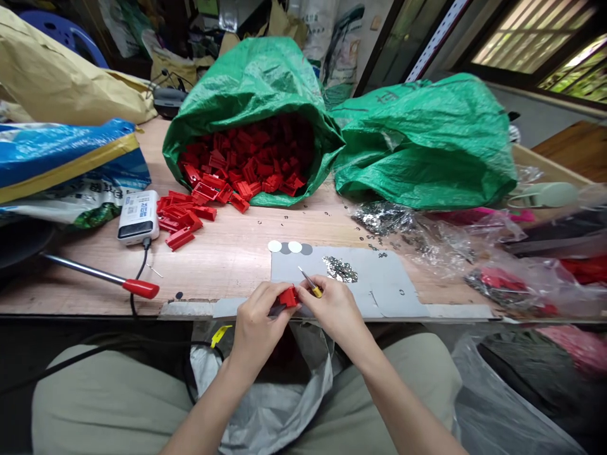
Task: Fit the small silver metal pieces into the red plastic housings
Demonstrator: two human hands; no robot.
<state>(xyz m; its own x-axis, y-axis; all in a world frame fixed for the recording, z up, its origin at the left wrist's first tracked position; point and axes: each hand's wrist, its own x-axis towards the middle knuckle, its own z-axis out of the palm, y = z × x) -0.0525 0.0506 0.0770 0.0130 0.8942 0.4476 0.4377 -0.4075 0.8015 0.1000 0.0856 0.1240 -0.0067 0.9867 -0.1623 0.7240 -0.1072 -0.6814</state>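
Note:
My left hand [258,319] is closed around a small red plastic part [288,296] at the table's front edge. Fingers of my right hand [334,309] meet the same part from the other side. That hand also grips a thin tool with a yellow handle [317,291] and a pointed metal tip, which looks like a small screwdriver, aimed up and left. Under and beyond the hands lies a grey mat [386,278], bearing a heap of small shiny metal pieces [340,269]. White and grey discs [294,247] line its far left edge.
A green sack [256,76] spills red parts [180,218] onto the table; another green sack [427,139] stands beside it. At left are a white power bank [138,217] with a cable and a red-tipped lever [141,288]. Plastic bags [502,278] lie right. An open grey sack [265,417] hangs below.

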